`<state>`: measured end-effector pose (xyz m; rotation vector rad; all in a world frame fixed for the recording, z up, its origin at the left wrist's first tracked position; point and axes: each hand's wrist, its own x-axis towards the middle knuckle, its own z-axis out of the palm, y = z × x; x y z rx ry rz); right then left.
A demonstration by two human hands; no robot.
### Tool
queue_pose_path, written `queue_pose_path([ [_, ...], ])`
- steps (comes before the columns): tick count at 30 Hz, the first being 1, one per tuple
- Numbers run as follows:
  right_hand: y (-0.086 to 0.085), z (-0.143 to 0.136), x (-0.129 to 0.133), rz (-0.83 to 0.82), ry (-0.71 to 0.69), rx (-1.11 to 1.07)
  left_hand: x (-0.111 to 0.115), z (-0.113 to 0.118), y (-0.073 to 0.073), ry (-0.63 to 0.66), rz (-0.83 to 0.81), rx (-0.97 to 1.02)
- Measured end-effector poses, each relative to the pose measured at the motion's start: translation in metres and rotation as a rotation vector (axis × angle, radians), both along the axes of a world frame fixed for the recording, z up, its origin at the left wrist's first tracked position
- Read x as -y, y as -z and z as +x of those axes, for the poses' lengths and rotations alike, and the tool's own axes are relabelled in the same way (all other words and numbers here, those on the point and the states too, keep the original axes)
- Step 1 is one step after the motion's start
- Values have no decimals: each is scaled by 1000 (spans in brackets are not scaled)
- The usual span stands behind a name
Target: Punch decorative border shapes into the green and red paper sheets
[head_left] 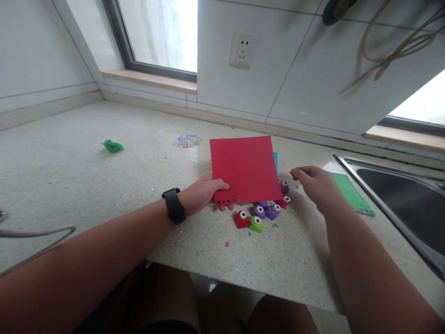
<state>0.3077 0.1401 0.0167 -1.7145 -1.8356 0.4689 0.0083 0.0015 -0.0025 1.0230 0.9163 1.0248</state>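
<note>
A red sheet of paper [245, 169] is in my left hand [201, 194], thumb on top and fingers beneath its lower left corner. Small shapes are punched along the sheet's lower edge. To its right, my right hand [314, 183] has thumb and fingertips pressed together on a small red piece [294, 175], too small to make out fully. Below the sheet stand several small craft punches: a red one [241, 219], a green one [256, 224] and purple ones [273, 211]. Part of the group is hidden by the paper. A blue sheet [276, 160] shows behind it.
A pile of coloured confetti [187, 141] and a crumpled green piece [113, 146] lie on the speckled counter [146, 167]. Green punched paper [352, 192] lies beside the sink [399, 195] at right. Loose cut shapes are near the punches. A tiled wall stands behind.
</note>
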Motion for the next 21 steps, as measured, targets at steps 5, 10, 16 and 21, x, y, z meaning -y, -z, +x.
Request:
queue_pose_path([
  [5, 2, 0, -2, -74, -12, -26, -1, 0, 0, 11, -3, -7],
  [10, 5, 1, -4, -166, -34, -25, -1, 1, -1, 33, 3, -14],
  [16, 8, 3, -7, -212, -81, -9, -1, 0, 0, 46, 14, -25],
  [21, 9, 5, -7, -200, -107, 43, -2, -1, 2, 60, 19, -40],
])
